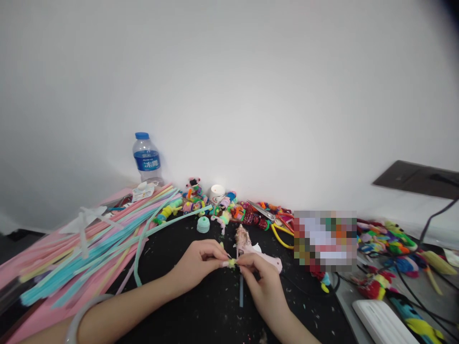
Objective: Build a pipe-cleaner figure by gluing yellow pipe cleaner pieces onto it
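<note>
My left hand (202, 260) and my right hand (261, 274) meet over the black mat (186, 310). Between their fingertips is a small yellow-green fuzzy piece (232, 263), seemingly of pipe cleaner; both hands pinch it from opposite sides. Just behind my right hand lies a pale pink hot glue gun (267, 260), its nozzle end crusted brown. A translucent bluish glue stick (241, 291) sits below the fingertips, beside my right hand. Farther back on the mat stands a mint-green coil (203, 224) of pipe cleaner.
Loose pastel pipe cleaners (107, 243) spread across the left side. A water bottle (147, 160) stands by the wall. Scissors (263, 210) and fuzzy figures (225, 215) line the back. At right are a white box-shaped device (383, 322) and cables (412, 296). One patch is pixelated.
</note>
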The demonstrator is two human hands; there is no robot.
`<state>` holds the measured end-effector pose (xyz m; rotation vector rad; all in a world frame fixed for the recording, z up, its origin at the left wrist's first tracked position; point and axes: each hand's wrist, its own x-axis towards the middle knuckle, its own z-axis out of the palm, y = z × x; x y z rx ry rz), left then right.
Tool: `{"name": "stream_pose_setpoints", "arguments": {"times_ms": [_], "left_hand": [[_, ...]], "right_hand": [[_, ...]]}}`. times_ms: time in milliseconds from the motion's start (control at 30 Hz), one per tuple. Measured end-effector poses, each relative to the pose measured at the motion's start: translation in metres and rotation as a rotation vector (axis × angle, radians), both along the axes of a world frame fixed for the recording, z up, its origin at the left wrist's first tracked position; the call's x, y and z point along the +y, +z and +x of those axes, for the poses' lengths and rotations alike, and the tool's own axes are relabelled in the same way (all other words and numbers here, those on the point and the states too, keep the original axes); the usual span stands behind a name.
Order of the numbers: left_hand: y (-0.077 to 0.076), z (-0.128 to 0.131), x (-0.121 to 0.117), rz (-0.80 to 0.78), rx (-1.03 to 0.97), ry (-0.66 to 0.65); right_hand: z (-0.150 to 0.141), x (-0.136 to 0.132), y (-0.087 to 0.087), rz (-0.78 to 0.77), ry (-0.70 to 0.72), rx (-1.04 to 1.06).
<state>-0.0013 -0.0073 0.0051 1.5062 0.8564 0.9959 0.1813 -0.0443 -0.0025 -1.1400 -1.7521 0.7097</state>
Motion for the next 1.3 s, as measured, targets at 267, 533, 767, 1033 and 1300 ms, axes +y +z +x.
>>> {"name": "stream_pose_setpoints", "arguments": {"times_ms": [267, 533, 767, 1033, 1300], "left_hand": [[0.001, 0.001, 0.002, -0.038, -0.024, 0.003], [-0.004, 0.001, 0.003, -0.139, -0.121, -0.044], [-0.004, 0.001, 0.003, -0.18, -0.122, -0.106], [-0.007, 0.001, 0.003, -0.229, -0.144, -0.116], [-0.008, -0.003, 0.009, -0.177, -0.085, -0.01]], "right_hand": [[0.0, 0.002, -0.002, -0.01, -0.043, -0.073], [0.001, 0.001, -0.002, 0.068, -0.035, -0.12], [0.0, 0.0, 0.003, 0.118, 0.042, -0.045], [0.001, 0.001, 0.002, 0.066, -0.038, -0.101], [0.009, 0.003, 0.001, 0.266, -0.089, -0.266]]}}
